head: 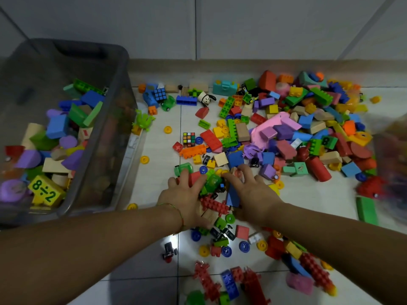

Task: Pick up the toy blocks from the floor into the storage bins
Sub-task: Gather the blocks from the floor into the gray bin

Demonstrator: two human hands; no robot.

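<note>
Left hand (pixel 187 194) and right hand (pixel 253 194) are low on the floor (pixel 158 183), cupped toward each other. The fingers of both curl round a clump (pixel 214 192) of green, red and blue blocks pressed between them. Big pile (pixel 286 128) of loose blocks lies ahead and right. Grey bin (pixel 105 150) on the left, part filled with blocks, near the left forearm.

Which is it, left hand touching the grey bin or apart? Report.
Apart. Head view shows bare floor tile between the left hand and the grey bin.
</note>
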